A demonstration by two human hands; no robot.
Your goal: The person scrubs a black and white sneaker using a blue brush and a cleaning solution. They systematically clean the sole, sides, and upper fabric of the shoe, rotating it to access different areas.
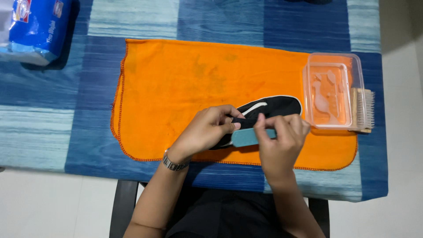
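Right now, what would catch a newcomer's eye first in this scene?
The bright orange cloth spread over the blue striped table stands out most. Near its front edge, the left hand steadies a black shoe with white trim while the right hand presses a small teal block against it. To the right sits a clear plastic tub, with a wooden brush beside it.

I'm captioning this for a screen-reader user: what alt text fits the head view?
Seen from above, a left hand steadies a black shoe on an orange cloth while the right hand presses a teal block against it. A clear plastic tub and a wooden brush sit to the right.
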